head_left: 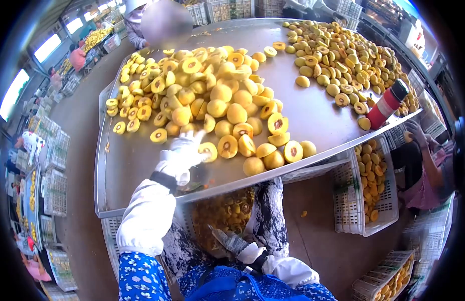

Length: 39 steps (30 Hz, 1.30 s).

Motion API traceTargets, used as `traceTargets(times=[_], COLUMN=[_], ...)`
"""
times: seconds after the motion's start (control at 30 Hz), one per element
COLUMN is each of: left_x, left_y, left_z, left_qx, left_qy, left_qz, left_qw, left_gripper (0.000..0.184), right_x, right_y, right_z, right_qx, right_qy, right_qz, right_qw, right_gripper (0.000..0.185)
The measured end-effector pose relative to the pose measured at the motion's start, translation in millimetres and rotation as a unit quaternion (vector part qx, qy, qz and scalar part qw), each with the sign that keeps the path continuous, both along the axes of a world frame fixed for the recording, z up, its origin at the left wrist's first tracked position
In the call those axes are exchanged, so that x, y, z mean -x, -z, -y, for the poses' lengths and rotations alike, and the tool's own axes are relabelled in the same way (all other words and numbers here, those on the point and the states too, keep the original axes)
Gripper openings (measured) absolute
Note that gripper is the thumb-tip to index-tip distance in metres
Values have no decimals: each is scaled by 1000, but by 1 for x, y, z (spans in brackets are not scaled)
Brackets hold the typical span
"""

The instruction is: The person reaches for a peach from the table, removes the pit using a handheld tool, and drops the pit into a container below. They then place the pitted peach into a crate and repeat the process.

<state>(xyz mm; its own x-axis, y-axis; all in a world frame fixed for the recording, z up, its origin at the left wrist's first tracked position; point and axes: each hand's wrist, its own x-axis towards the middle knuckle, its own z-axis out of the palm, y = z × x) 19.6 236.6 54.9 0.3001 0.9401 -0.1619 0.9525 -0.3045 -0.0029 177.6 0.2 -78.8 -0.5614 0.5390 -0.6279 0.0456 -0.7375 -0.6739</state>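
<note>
- Table (287,90): metal, with a raised edge, spread before you and bearing two heaps of halved yellow fruit.
- Near heap (212,95): directly ahead of your left hand; this is the fruit being worked. Step in hand, as judged: a reach to its near edge.
- Far heap (343,60): at the table's far right, well apart from you.
- Lower fruit (227,210): below the table edge, between your knees.
- Left hand (185,150): arm extended forward over the table, fingers spread and blurred, nothing visibly grasped.
- Right hand (235,243): low at your lap, near the lower fruit, forearm angled inward; grip cannot be determined.
- Fruit half (208,151): just beside your left fingertips; contact unclear. Taking it would call for a light finger closure.
</note>
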Motion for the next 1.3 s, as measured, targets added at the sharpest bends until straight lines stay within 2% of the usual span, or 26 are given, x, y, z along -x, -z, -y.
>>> traceTargets(times=[0.03, 0.07, 0.1, 0.13, 0.17, 0.27, 0.3, 0.33, 0.4, 0.43, 0.5, 0.53, 0.57, 0.63, 0.67, 0.77, 0.87, 1.0, 1.13, 1.23, 1.3], left_x=[-4, -10, -17, -23, -27, -4, 9, 12, 30, 45, 60, 61, 62, 63, 61, 62, 57, 48, 48, 44, 42], left_y=[8, 12, 17, 19, 16, 12, 18, -9, -27, -16, -3, 1, 7, 21, 24, 41, 55, 41, 50, 33, 48], left_z=[-8, -7, -4, 2, 13, 45, 56, 77, 117, 125, 159, 175, 189, 207, 215, 225, 220, 231, 229, 238, 238], left_qx=[75, 104, 111, 117, 90, 105, 97, 155, 166, 178, 218, 236, 238, 237, 236, 214, 195, 174, 160, 153, 130], left_qy=[9, 40, 29, 18, -4, -122, -120, -220, -217, -249, -213, -190, -188, -192, -196, -161, -109, -173, -234, -287, -301], left_qz=[24, 67, 60, 53, 79, 341, 543, 638, 816, 840, 908, 930, 939, 937, 936, 922, 919, 891, 873, 838, 844], left_qw=[997, 992, 992, 992, 993, 926, 825, 721, 509, 448, 289, 206, 165, 170, 175, 278, 324, 382, 398, 438, 425], left_gripper=[70, 64, 60, 57, 43, 37, 28, 24, 31, 45, 56, 62, 65, 71, 70, 69, 73, 77, 73, 71, 70], right_x=[0, -1, 0, 5, 13, 9, 6, 7, 4, 4, 4, 3, 2, 3, 4, 10, 18, 28, 35, 37, 37], right_y=[7, 12, 11, 30, 61, 33, 16, 16, -5, -8, -7, 2, 10, -69, -67, -111, -126, -125, -113, -104, -101], right_z=[3, 3, -2, 2, 11, 15, 17, 16, 14, 12, 8, 2, -3, 1, 1, 2, 0, 0, 1, 3, 5], right_qx=[-14, -28, 14, -22, -59, -155, -183, -175, -79, -120, -201, -368, -521, -624, -650, -659, -663, -647, -622, -601, -602], right_qy=[-3, -6, -45, -35, -26, 46, 76, 91, 159, 164, 171, 129, 114, 96, 67, 4, -42, -91, -114, -132, -143], right_qz=[3, 7, 36, 44, 51, 11, -14, -16, -129, -124, -116, -52, 27, 144, 226, 260, 283, 310, 325, 330, 334], right_qw=[1000, 1000, 998, 998, 997, 987, 980, 980, 976, 971, 958, 919, 846, 762, 723, 705, 692, 691, 703, 716, 711], right_gripper=[49, 47, 42, 42, 41, 43, 45, 31, 25, 23, 20, 18, 16, 16, 24, 28, 20, 24, 30, 31, 31])
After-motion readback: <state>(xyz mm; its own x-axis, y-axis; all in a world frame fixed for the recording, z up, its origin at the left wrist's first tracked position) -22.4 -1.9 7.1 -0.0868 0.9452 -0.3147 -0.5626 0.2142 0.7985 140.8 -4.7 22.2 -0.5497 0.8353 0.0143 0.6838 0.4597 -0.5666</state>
